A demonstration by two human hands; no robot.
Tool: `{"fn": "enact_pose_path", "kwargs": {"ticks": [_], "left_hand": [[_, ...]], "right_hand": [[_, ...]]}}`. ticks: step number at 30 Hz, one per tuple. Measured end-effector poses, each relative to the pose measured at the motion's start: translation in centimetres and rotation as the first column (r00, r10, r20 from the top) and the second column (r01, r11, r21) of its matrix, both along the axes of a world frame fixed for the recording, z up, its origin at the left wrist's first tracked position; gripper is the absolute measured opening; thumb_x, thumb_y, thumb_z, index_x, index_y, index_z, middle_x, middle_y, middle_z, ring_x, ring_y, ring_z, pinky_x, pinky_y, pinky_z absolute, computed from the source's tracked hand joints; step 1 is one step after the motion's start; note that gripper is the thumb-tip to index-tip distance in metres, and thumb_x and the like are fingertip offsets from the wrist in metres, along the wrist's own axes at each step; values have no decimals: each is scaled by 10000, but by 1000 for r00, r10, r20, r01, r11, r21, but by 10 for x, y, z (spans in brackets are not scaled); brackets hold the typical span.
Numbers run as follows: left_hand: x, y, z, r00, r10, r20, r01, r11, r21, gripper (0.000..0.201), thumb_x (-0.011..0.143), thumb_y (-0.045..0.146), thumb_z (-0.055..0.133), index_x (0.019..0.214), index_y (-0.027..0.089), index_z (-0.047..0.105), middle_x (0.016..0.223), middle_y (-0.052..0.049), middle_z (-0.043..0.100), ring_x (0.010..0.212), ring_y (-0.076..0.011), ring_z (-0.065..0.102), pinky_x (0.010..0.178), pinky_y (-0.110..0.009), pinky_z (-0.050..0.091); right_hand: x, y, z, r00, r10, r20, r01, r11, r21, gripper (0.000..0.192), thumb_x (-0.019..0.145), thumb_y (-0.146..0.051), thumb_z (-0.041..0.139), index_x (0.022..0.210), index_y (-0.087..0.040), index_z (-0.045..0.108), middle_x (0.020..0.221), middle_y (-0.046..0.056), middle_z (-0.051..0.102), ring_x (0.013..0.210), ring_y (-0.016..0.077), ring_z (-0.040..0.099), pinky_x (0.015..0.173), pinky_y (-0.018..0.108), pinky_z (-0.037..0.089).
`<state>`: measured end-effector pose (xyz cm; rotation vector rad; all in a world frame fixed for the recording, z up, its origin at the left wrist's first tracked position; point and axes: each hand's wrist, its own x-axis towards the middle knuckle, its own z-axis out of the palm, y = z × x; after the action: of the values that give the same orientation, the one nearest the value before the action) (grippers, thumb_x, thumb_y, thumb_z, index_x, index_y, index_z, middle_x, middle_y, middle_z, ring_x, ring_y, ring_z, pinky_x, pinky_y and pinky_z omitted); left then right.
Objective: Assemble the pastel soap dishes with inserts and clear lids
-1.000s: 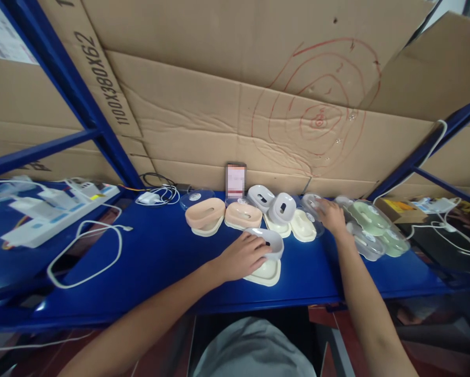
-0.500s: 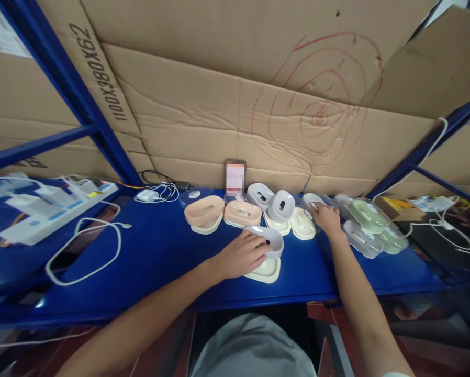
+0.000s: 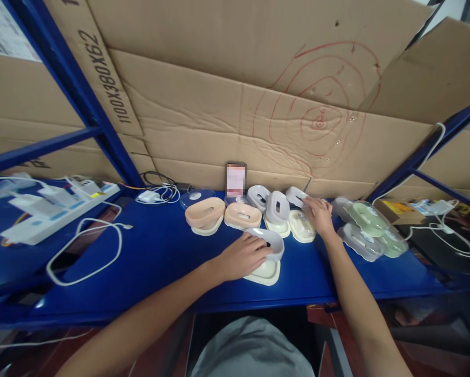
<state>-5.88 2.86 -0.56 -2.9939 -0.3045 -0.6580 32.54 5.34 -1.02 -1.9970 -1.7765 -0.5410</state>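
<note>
Two hands are at work on our blue worktop (image 3: 160, 262). Our left hand (image 3: 241, 256) lies palm down on a grey dish (image 3: 269, 242) that sits on a cream tray (image 3: 264, 272) near the front edge, the fingers (image 3: 258, 246) curled over its near rim and gripping it. Our right hand (image 3: 316, 214) reaches farther back and holds a grey lid (image 3: 295, 196) tilted up off the surface, the fingers closed around its edge, just above a cream piece (image 3: 300, 226). Beside it stand another grey piece (image 3: 277, 207) on edge and a third grey one (image 3: 258, 196). To the left lie two peach dishes (image 3: 205, 212), side by side. To the right we see green dishes (image 3: 366, 215) with clear covers (image 3: 358, 241). A small blurred card (image 3: 235, 179) leans against the cardboard wall (image 3: 219, 110) behind the row. A white cable (image 3: 86, 251) loops on the left of the worktop, near a power strip (image 3: 58, 212).
</note>
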Motion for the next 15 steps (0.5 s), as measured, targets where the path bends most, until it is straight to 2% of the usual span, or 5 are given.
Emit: {"fn": "enact_pose_path", "kwargs": {"ticks": [2, 4, 8, 12, 15], "left_hand": [[0, 0, 1, 1000, 5, -7, -5, 1000, -4, 208, 1113, 273, 546, 1276, 193, 649, 1135, -66, 721, 1042, -235, 659, 992, -402, 422], [-1, 0, 3, 1000, 5, -15, -5, 1000, -9, 214, 1118, 276, 537, 1282, 192, 647, 1151, -67, 724, 1072, -237, 661, 991, -399, 425], [-2, -1, 4, 1000, 0, -23, 0, 1000, -14, 220, 1113, 275, 543, 1289, 193, 645, 1166, -70, 725, 1079, -244, 662, 994, -403, 428], [-1, -2, 3, 1000, 2, -10, -2, 1000, -21, 231, 1100, 272, 562, 1298, 186, 643, 1171, -81, 721, 1077, -256, 659, 1001, -414, 427], [-1, -1, 2, 1000, -3, 0, 3, 1000, -29, 244, 1089, 274, 587, 1311, 189, 644, 1176, -79, 720, 1080, -252, 658, 1009, -410, 429]], "right_hand": [[6, -5, 6, 999, -38, -17, 38, 999, 29, 410, 1077, -357, 429, 1352, -284, 723, 1434, 107, 710, 1346, 304, 576, 1149, 490, 352], [26, -18, 16, 984, -167, -58, 171, 982, 83, 465, 1068, -411, 418, 1419, -239, 671, 1546, 166, 610, 1426, 369, 488, 1163, 583, 304], [87, -63, 36, 885, -435, -163, 455, 883, 113, 759, 967, -634, 533, 1532, -128, 552, 1669, 346, 354, 1462, 526, 370, 1074, 728, 290], [123, -90, 45, 857, -488, -167, 499, 867, 25, 855, 899, -774, 552, 1443, -121, 636, 1401, 385, 580, 1291, 550, 526, 972, 716, 400], [106, -80, 41, 927, -366, -80, 371, 926, 70, 838, 934, -769, 496, 1475, -138, 603, 1357, 328, 631, 1261, 500, 574, 999, 677, 451]]}}
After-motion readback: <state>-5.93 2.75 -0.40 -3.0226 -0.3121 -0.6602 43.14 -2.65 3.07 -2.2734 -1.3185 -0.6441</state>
